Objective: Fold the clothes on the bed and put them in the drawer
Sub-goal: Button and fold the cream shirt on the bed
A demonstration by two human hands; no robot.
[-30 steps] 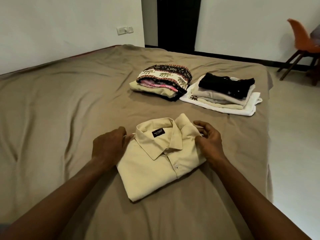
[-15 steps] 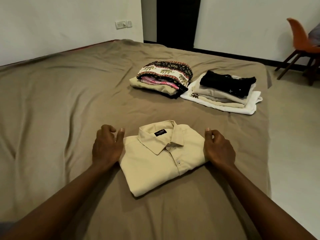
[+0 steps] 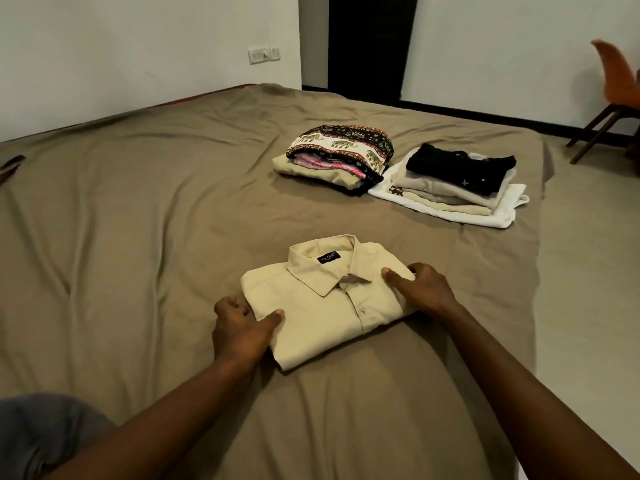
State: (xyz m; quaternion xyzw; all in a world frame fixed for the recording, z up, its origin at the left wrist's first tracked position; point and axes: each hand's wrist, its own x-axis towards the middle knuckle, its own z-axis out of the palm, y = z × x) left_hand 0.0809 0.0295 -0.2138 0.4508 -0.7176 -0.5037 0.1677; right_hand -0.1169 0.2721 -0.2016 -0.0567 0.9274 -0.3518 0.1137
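On the bed (image 3: 138, 220), I hold the folded cream shirt (image 3: 322, 317) by its two sides, collar up and buttoned front on top. My left hand (image 3: 239, 336) pinches the shirt's near left edge. The thumb lies on top of the cloth and the other fingers curl against the side, their tips hidden. My right hand (image 3: 427, 289) takes the far right edge near the shoulder, thumb on top and fingers wrapped round the fold. Both forearms reach out across the sheet with the wrists low. The shirt appears to rest on the sheet between them.

Farther up the bed, two finished piles sit just beside each other: the elephant-print stack (image 3: 341, 155) and the black-topped stack (image 3: 457, 181), which lies on a white garment. No loose clothing shows on the bed, so the folding looks all but done, and this shirt seems to be the last piece. What remains, as I judge it, is carrying the shirt and the stacks to the drawer, which is nowhere in view.
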